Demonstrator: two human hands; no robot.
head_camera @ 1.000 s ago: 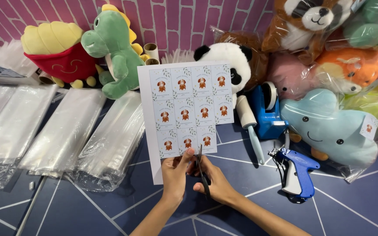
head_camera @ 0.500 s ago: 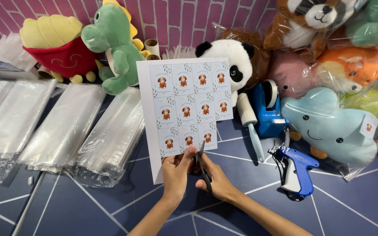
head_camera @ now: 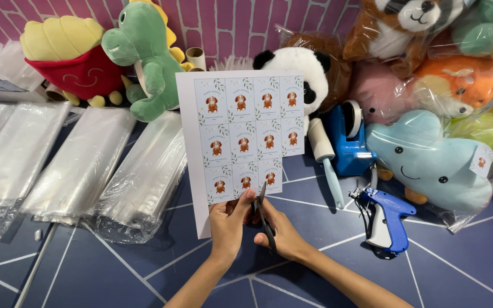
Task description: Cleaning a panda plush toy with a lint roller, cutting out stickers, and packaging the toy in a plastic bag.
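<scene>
Sticker sheet point(head_camera: 241, 137) pinched at btm edge by left hand point(head_camera: 227, 224); right hand point(head_camera: 281, 234) fingers wrapped round scissors point(head_camera: 263, 219), blades at sheet's btm edge.

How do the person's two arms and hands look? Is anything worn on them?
Both forearms are bare, with no sleeves in view. The left hand and the right hand wear no gloves, and no ring, bracelet or watch is visible. The arms are slim and enter from the bottom edge of the picture. The fingernails look short and unpainted, though they are small in this view.
</scene>
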